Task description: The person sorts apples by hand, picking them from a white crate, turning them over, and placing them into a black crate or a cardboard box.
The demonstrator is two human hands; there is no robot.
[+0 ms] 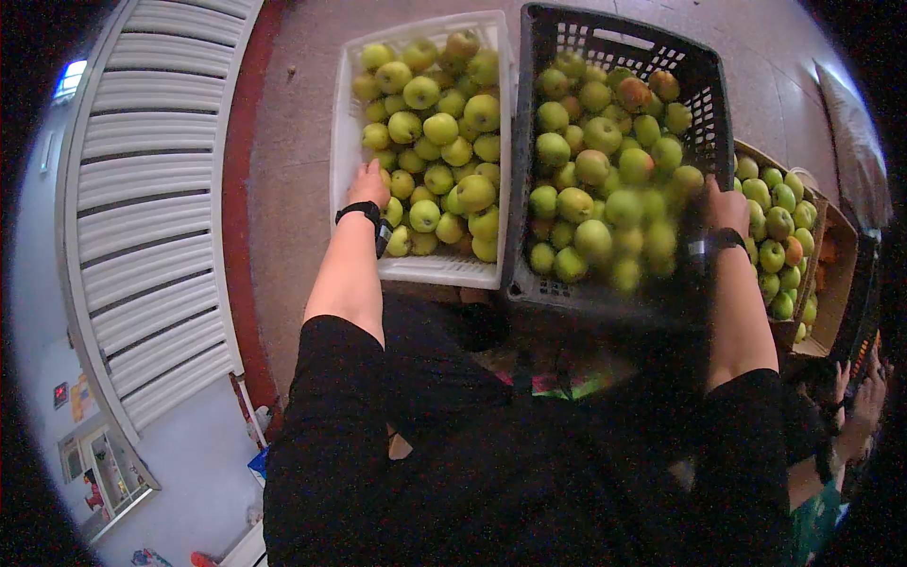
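A white crate (504, 142) full of green apples (440, 129) stands on the floor, left of centre. My left hand (369, 185) is inside its left edge beside the apples, fingers curled; what they hold, if anything, is hidden. To the right stands a black crate (710, 99), also holding apples (591, 167), some of them reddish. My right hand (727, 207) is closed on the right rim of that crate. Dust or a smear blurs the apples in the lower right of the black crate. Dark bands circle both my wrists.
Cardboard boxes (831, 293) with more apples (778, 223) stand right of the black crate. Another person's hands (864, 402) show at the lower right edge. A white slatted rack (156, 151) runs down the left side, beside a dark red strip (248, 208) on the floor.
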